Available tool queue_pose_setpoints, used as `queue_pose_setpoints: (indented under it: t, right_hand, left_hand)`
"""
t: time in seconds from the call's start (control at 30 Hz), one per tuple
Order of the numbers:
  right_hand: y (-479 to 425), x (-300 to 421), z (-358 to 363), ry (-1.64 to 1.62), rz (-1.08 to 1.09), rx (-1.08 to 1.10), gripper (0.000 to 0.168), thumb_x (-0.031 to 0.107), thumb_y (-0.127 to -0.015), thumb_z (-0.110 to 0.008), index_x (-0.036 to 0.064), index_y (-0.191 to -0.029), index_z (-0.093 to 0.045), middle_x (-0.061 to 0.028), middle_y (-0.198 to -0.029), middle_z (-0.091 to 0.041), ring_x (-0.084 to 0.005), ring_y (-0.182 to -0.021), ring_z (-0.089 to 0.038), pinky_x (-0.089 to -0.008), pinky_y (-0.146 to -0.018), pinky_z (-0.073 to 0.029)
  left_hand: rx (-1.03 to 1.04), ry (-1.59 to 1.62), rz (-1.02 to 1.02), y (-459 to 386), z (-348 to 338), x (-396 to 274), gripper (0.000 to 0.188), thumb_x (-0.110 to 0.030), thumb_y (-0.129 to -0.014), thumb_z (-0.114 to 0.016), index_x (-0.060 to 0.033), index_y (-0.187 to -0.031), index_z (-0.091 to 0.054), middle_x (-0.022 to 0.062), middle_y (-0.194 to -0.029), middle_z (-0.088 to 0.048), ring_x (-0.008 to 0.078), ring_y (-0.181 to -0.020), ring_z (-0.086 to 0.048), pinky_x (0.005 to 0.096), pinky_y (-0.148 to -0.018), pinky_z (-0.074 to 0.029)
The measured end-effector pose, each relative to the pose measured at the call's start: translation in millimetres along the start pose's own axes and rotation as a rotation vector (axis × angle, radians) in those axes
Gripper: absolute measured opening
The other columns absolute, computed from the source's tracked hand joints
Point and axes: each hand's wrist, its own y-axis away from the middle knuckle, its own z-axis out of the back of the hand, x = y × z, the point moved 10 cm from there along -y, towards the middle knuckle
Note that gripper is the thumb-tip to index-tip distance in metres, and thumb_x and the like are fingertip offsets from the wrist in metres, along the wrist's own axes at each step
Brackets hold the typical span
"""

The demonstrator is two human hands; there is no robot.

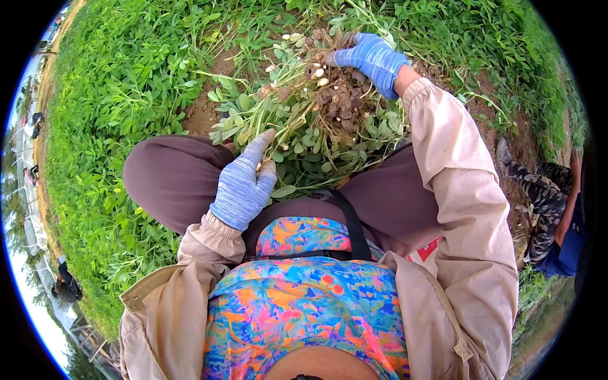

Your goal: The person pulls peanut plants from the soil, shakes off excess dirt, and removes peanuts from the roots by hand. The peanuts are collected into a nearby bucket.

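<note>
Uprooted peanut plants (285,114) lie between my knees, their leafy stems spread to the left and below. My right hand (368,59), in a blue knitted glove with soiled fingertips, grips the root end, where brown soil clumps (342,102) cling. Several pale peanut pods (319,72) show among the roots beside its fingers. My left hand (247,178), gloved alike, is at the lower left of the bunch, its index finger extended along the stems and its thumb near a small pod. Whether it pinches anything is hard to tell.
Green peanut plants (123,95) grow thickly on the left and upper right. Bare soil (202,111) shows beside the bunch. A person in camouflage trousers (541,199) is close by at the right. Other people (66,285) are at the far left, near pale structures along the field's edge.
</note>
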Motion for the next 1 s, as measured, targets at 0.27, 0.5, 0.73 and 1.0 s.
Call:
queue_pose_setpoints:
  t: [0.27,0.5,0.73,1.0]
  right_hand:
    - [-3.7,2.4,17.1,0.345,0.095,-0.165,0.056,0.038,-0.072,-0.076,-0.004,-0.106,-0.063,-0.0135,-0.082,-0.065,-0.0192,-0.065,-0.059,-0.0321,-0.063,-0.048]
    - [-4.2,10.4,3.7,0.243,0.119,-0.031,0.065,0.043,-0.071,-0.075,-0.009,-0.106,-0.060,-0.0208,-0.089,-0.066,-0.0287,-0.084,-0.063,-0.0366,-0.079,-0.048]
    - [-1.4,5.6,-3.4,0.249,0.086,0.025,0.073,0.048,-0.069,-0.075,-0.011,-0.109,-0.059,-0.0229,-0.092,-0.066,-0.0312,-0.086,-0.063,-0.0374,-0.082,-0.048]
    - [-2.2,5.0,4.6,0.283,0.110,-0.037,0.075,0.046,-0.069,-0.074,-0.011,-0.115,-0.056,-0.0260,-0.105,-0.063,-0.0340,-0.097,-0.062,-0.0367,-0.089,-0.046]
  left_hand:
    - [-0.097,0.415,-0.520,26.3,60.4,-88.3,0.036,-0.006,-0.087,-0.056,0.0014,-0.122,-0.054,0.0045,-0.073,-0.057,0.0097,-0.056,-0.052,0.0240,-0.053,-0.042]
    - [-0.272,0.252,0.016,-50.6,95.7,-24.3,0.028,-0.016,-0.084,-0.067,-0.0043,-0.108,-0.062,0.0022,-0.074,-0.058,0.0041,-0.053,-0.047,0.0198,-0.047,-0.039]
    - [-0.076,-0.650,-0.061,-100.6,27.6,4.7,0.046,-0.029,-0.080,-0.066,-0.0087,-0.120,-0.057,0.0151,-0.107,-0.064,0.0298,-0.095,-0.062,0.0378,-0.084,-0.048]
    - [0.421,-0.085,-0.323,-42.9,-13.7,-41.0,0.026,-0.016,-0.079,-0.069,-0.0016,-0.100,-0.065,0.0116,-0.088,-0.066,0.0209,-0.082,-0.064,0.0317,-0.074,-0.050]
